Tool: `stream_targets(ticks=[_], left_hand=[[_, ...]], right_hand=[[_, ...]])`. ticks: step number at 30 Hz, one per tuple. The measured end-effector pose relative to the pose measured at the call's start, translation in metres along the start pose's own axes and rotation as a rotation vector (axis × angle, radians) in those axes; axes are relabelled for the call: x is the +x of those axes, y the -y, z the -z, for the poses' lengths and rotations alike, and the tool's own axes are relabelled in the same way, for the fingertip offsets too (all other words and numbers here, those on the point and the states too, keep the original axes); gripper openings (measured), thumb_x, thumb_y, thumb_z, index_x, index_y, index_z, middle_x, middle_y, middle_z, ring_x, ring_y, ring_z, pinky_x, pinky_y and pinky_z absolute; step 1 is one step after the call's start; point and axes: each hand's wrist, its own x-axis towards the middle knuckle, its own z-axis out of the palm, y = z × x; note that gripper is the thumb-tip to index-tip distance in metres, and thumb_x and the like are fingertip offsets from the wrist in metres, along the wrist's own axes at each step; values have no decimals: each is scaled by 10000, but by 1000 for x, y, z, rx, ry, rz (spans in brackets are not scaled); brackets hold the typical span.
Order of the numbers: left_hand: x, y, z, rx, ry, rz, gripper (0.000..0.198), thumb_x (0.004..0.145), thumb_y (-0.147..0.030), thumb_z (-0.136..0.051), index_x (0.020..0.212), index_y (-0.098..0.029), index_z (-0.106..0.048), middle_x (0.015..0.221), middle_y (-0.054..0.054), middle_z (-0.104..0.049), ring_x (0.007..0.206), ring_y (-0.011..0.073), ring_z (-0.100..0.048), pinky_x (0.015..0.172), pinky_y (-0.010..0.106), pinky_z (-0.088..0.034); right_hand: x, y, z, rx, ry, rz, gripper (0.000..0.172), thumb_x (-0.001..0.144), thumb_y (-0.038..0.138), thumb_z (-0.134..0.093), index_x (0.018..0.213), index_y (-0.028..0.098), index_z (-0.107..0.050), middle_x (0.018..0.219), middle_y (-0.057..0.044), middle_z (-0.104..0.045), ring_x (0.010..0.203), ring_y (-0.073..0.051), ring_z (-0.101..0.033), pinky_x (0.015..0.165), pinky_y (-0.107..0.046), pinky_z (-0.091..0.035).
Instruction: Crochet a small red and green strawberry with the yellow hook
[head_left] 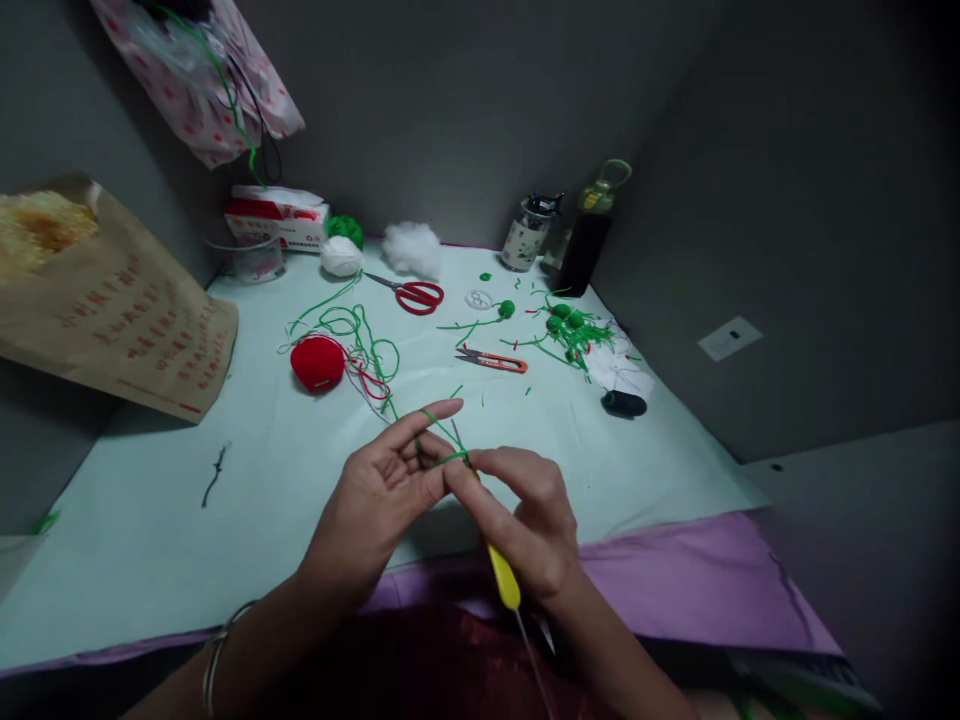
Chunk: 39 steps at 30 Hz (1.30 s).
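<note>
Green yarn (448,460) runs over the raised index finger of my left hand (373,497) and down to its thumb, which pinches it near the hook's tip. My right hand (529,515) grips a crochet hook with a yellow handle (504,580); its thumb and index finger press close to the yarn. The hook's tip is mostly hidden by the fingers. Loose green strands (386,358) trail from the left hand toward a red yarn ball (317,362). Beyond my hands lie orange thread snips (493,361).
Red-handled scissors (418,296), a white yarn ball (341,257), a green ball (346,231) and fluffy stuffing (412,249) lie farther back. Green crocheted pieces (570,322) sit at right, near a dark bottle (586,245) and a pen cup (524,238). A paper bag (142,305) stands left.
</note>
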Motion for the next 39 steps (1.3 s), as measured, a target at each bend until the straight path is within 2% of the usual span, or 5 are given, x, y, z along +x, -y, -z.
stream_targets(ticks=[10,17,22,29,39], left_hand=[[3,-4,4,-116,70,120,411,797,-216,-858,1199,-233,-774,824,3,-713,760,89,-638,759,172,-493],[2,6,3,38,-34,1,462,803,-255,-862,1250,-294,-751,877,-18,-673,820,96,-605,815,195,-479],[4,6,1,-157,31,139,468,773,-274,-872,1229,-235,-773,862,17,-689,788,107,-589,785,201,-491],[9,-5,3,-216,60,181,295,811,-174,-821,1107,-169,-820,784,20,-689,686,73,-566,712,163,-493],[3,4,7,84,54,24,314,873,-272,-793,1187,-272,-779,1011,36,-772,904,152,-660,831,252,-516]], right_hand=[[6,-3,-11,887,-256,-632,200,1001,187,-566,986,243,-757,878,-32,-708,744,-157,-638,642,-321,-536],[5,0,-13,702,-188,-561,258,989,113,-562,1071,267,-753,937,-23,-729,791,-147,-668,688,-312,-576],[-3,-4,-14,267,-79,-151,356,933,104,-650,1245,264,-712,1067,-70,-720,946,-191,-684,749,-331,-606],[6,-7,-14,835,-272,-660,206,1011,203,-539,986,235,-742,854,-28,-692,684,-142,-621,636,-313,-544],[1,-14,-17,1040,-186,-798,161,1002,279,-591,994,234,-745,907,-32,-740,749,-137,-647,714,-293,-548]])
